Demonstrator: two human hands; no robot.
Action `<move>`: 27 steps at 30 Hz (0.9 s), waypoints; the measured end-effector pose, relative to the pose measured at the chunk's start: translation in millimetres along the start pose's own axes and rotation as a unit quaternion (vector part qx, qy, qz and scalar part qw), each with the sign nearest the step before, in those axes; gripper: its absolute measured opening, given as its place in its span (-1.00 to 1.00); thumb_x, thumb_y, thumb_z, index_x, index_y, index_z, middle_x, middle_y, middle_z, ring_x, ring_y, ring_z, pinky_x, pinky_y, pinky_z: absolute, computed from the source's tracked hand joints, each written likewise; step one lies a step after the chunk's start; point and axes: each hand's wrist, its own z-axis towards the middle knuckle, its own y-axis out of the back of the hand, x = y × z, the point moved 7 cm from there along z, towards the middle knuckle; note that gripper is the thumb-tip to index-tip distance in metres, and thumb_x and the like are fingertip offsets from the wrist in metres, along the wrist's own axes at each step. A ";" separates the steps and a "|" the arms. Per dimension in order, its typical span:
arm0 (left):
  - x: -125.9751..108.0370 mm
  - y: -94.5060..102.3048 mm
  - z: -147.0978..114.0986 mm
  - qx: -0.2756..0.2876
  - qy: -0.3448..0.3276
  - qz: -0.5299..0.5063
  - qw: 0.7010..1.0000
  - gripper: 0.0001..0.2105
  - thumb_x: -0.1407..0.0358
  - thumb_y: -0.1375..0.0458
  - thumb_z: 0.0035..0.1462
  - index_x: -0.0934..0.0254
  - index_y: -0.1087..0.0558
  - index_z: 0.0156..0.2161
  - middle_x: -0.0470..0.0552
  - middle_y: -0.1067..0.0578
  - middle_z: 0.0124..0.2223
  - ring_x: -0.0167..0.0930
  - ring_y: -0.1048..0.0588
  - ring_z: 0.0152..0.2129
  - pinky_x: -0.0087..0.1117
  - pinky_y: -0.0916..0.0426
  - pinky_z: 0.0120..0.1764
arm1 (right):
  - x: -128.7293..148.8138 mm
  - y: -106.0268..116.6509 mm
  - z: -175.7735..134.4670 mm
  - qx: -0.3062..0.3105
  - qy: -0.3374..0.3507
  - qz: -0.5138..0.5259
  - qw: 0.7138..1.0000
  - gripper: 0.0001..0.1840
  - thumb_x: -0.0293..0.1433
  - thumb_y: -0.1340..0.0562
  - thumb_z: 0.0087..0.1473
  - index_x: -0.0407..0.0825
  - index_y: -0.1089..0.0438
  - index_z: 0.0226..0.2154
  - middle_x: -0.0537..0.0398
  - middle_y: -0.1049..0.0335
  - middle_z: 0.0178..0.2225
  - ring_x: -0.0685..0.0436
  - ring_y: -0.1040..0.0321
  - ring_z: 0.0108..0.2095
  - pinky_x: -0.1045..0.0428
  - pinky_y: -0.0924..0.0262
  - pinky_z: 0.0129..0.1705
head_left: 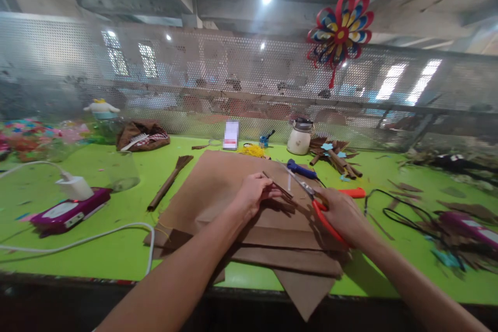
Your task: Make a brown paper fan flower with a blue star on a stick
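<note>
My left hand (254,193) pinches a narrow folded strip of brown paper (280,187) above the middle of the work area. In my right hand (342,212) is a pair of scissors (321,212) with red handles, its blades pointing up and to the left, beside the strip and apart from it. Under both hands lies a stack of brown paper sheets (218,181), one corner hanging over the table's front edge. Just behind the scissors rests a blue-handled tool (301,169), its kind unclear.
The green table (116,259) carries a purple power strip (73,210) with a white plug and cable at left. A clear cup (123,179) and a rolled brown paper piece (167,187) stand near. A white jar (299,137), phone (231,135) and yellow strands (252,151) are behind.
</note>
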 end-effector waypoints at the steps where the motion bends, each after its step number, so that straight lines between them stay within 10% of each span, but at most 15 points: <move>1: -0.8 0.3 -0.4 -0.001 0.001 0.000 1.000 -0.86 0.57 -0.04 -0.05 0.38 -0.28 -0.55 -0.02 -0.38 -0.58 -0.50 -0.42 -0.62 -0.45 -0.41 -0.46 | -10.1 0.5 1.1 -0.003 -0.018 -0.014 1.000 -0.65 -0.38 -0.08 0.00 0.01 -0.34 -0.12 -0.01 -0.41 -0.31 -0.14 -0.33 -0.33 0.07 -0.06 -0.36; 8: -5.2 7.8 1.8 -0.041 -0.016 -0.026 0.999 -0.94 0.47 -0.04 -0.02 0.35 -0.26 -0.49 0.00 -0.42 -0.53 -0.53 -0.40 -0.64 -0.54 -0.34 -0.54 | -79.0 -12.6 -9.0 0.053 -0.085 -0.090 0.991 -0.66 -0.33 -0.07 0.02 -0.08 -0.37 -0.16 -0.12 -0.45 -0.31 -0.20 -0.37 -0.32 0.06 -0.06 -0.40; 16: -10.9 23.1 11.1 -0.105 -0.067 -0.026 0.992 -0.94 0.47 -0.03 -0.07 0.31 -0.22 -0.44 -0.12 -0.34 -0.66 -0.53 -0.37 -0.69 -0.55 -0.26 -0.58 | -80.6 -9.7 -15.4 0.169 -0.025 -0.113 0.979 -0.65 -0.36 -0.09 -0.03 -0.05 -0.37 -0.16 -0.07 -0.45 -0.26 -0.21 -0.36 -0.27 0.06 -0.06 -0.39; 22: -10.3 24.4 15.6 -0.098 -0.064 -0.034 0.993 -0.87 0.50 0.02 -0.10 0.30 -0.23 -0.37 -0.22 -0.19 -0.69 -0.59 -0.25 -0.78 -0.63 0.02 -0.71 | -57.8 12.7 -8.0 0.148 -0.007 -0.146 0.978 -0.60 -0.24 -0.19 -0.08 -0.07 -0.37 -0.15 -0.05 -0.44 -0.36 -0.17 -0.34 -0.34 0.07 -0.05 -0.41; 27: -11.6 22.8 13.9 -0.094 -0.069 -0.020 0.993 -0.91 0.45 -0.03 -0.08 0.28 -0.23 -0.39 -0.30 -0.02 -0.73 -0.64 -0.08 -0.86 -0.61 0.16 -0.74 | 28.3 10.2 8.3 0.086 0.118 -0.053 0.988 -0.69 -0.31 -0.04 0.07 -0.03 -0.40 -0.19 0.00 -0.44 -0.31 -0.10 -0.33 -0.33 0.08 -0.07 -0.32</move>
